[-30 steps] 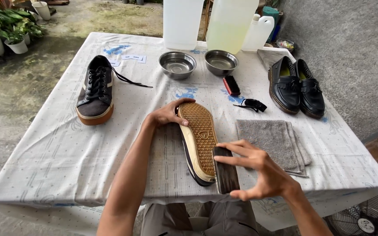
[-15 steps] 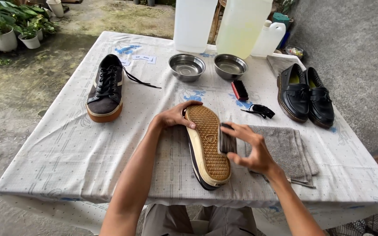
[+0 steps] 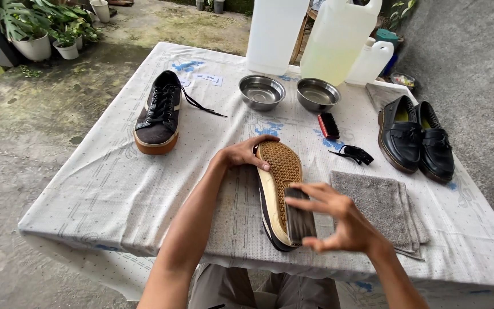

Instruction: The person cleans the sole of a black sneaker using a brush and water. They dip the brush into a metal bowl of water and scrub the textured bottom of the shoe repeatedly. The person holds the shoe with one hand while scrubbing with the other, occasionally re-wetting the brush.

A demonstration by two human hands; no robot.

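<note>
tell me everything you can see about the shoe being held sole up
The upturned sneaker lies on its side near the table's front edge, its tan, grid-patterned rubber sole facing up. A cream sidewall band and a dark upper show along its left edge. The left hand grips the far end, thumb on the sole. The right hand presses a dark-bristled brush on the near end. A grey folded cloth lies beside it.

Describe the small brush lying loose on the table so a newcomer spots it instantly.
Start at the two steel bowls at the table's far edge. Just nearer than the right bowl lies the small brush: dark bristles, red back. Unlike the brush in the right hand, nobody touches it.
</note>
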